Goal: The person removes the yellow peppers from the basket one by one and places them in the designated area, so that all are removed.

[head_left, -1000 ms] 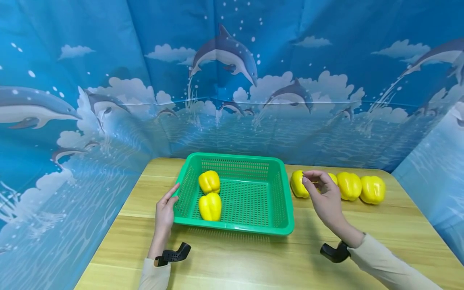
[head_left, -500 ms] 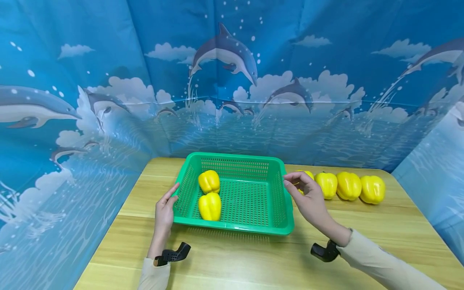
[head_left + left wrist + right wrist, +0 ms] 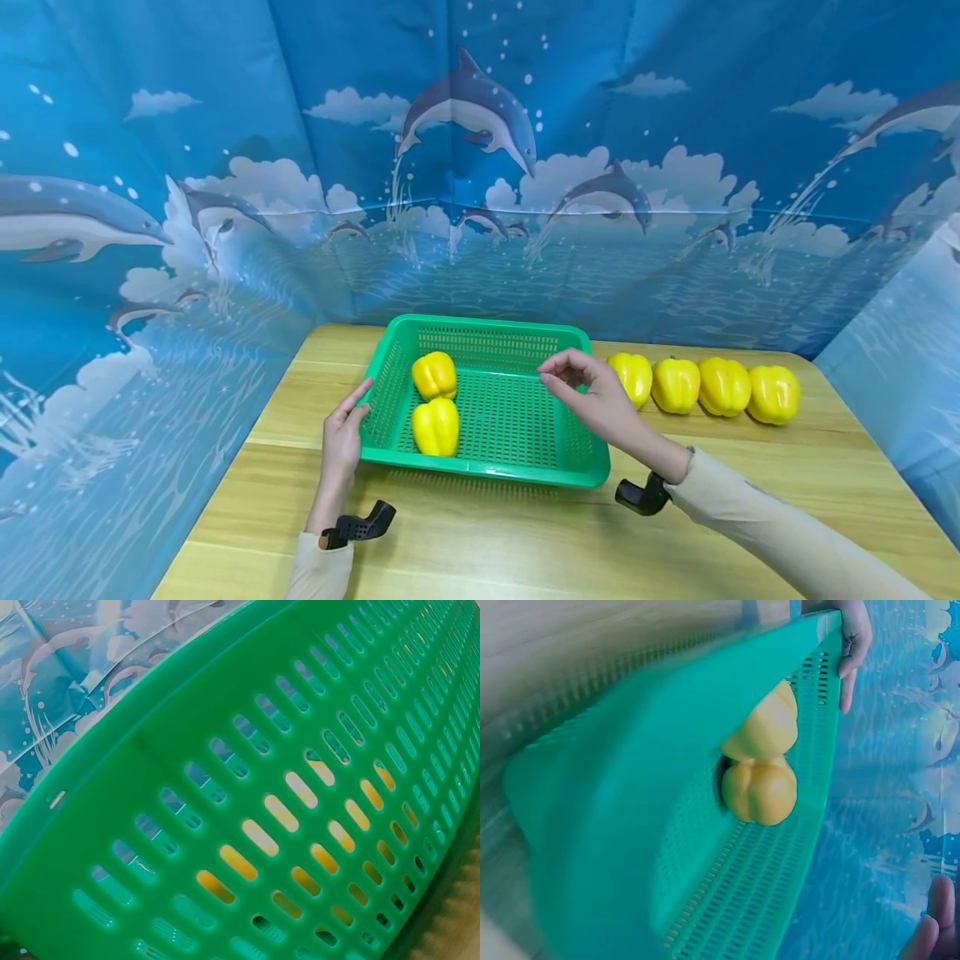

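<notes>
A blue dolphin-print backdrop [image 3: 600, 275] is hung behind and around the wood-grain desk [image 3: 495, 542]. At the desk's rear edge, nearer its rear left corner than its rear right one, a rectangular green slotted plastic basket [image 3: 472, 467] is set. Its mesh floor is left exposed across the middle and right.

By the left hand [image 3: 342, 435] the basket's left rim is touched from outside, with the index finger extended along the wall. The right hand [image 3: 600, 400] is held above the basket's right side, its fingers loosely bent and a narrow gap kept between thumb and forefinger.

In the basket's left part two yellow bell peppers are contained: the rear pepper [image 3: 434, 376] and the front pepper [image 3: 436, 427], placed one behind the other and touching. Their yellow is also seen through the wall slots in the left wrist view.

Four more yellow bell peppers [image 3: 676, 386] are lined up side by side along the desk's rear edge, from beside the basket towards the rear right corner. On each wrist a black device [image 3: 642, 495] is worn.
</notes>
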The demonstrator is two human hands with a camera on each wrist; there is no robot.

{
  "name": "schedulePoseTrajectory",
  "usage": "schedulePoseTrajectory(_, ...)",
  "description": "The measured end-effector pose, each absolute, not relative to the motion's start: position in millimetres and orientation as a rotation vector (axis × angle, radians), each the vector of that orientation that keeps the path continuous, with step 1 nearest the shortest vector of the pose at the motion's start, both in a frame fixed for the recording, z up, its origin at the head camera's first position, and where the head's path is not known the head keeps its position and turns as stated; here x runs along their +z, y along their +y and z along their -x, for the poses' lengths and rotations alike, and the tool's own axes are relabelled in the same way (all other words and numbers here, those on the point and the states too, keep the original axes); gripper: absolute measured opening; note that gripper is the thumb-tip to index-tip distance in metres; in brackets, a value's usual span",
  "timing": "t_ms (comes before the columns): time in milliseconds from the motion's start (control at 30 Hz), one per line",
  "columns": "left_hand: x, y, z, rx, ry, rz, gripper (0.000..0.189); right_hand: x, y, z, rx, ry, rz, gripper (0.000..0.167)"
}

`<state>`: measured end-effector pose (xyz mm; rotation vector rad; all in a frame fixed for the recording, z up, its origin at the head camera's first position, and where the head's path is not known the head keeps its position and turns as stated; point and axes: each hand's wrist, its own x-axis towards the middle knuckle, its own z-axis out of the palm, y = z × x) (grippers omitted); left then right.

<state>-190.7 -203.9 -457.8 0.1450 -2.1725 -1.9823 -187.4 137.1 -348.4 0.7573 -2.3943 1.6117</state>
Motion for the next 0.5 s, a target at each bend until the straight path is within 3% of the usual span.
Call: schedulePoseTrajectory(500,-425.3,-193.6,175.8,-1.993,-2.195,-0.162,0.041,-369.7,124.2,224.1,1.53,-2.659,-0.947,0.024)
